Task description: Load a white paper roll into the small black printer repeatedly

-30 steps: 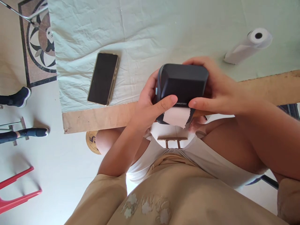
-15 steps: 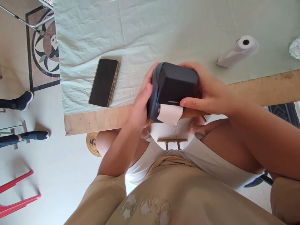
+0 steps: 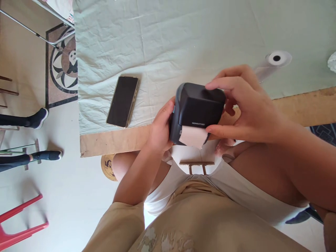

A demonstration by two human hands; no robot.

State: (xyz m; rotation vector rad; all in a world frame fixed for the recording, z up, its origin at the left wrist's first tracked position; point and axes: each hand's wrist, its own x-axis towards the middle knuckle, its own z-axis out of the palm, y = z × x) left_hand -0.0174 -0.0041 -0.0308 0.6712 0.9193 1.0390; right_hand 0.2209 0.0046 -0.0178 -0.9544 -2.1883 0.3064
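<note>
A black label printer point(image 3: 201, 108) with small white lettering is held above the table's front edge. A short strip of pale paper point(image 3: 193, 135) with a ragged end sticks out of its front slot. My left hand point(image 3: 161, 127) is closed round the printer's left side, its fingers mostly hidden underneath. My right hand point(image 3: 236, 101) grips the right side of the lid: the index fingertip rests on the top edge, and the thumb is at the front by the paper strip. The other right fingers curl beside the printer.
A phone point(image 3: 123, 101) lies left of the printer on the pale green cloth point(image 3: 162, 42). Right of it stands a white paper roll point(image 3: 279, 58), with a crumpled white item point(image 3: 332, 62) farther right. A wooden edge point(image 3: 115, 141) borders the table. Another person's shoes point(image 3: 39, 118) and a red stool point(image 3: 23, 229) are at left.
My right hand has shifted from round the printer's right side to fingertips on the lid's top and front. The printer sits slightly lower in view; the whole scene has shifted down and right.
</note>
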